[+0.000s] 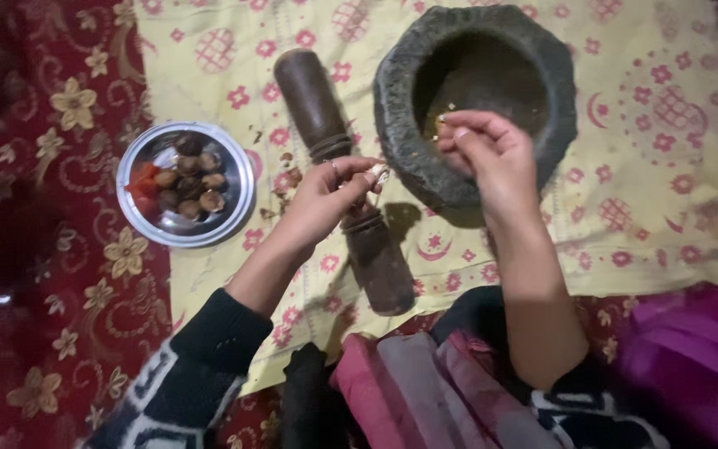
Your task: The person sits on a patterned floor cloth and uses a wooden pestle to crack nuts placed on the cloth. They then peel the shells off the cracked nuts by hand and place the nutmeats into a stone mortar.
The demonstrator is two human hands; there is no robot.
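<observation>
A: Head view: a pale peeled piece [381, 173] is pinched in the left hand [330, 195], just left of the stone mortar [554, 108].

B: Right hand [488, 154] nearer, fingertips pressed together over the bowl; whether anything is held cannot be told. Pestle [338, 170] laid lengthwise beneath.

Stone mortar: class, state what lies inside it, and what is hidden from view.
Inside the stone mortar, a few pale crumbs sit near the front inner wall, beside the right hand. That hand covers part of the rim and bowl; the rest of the bottom is too dark to tell.
</observation>
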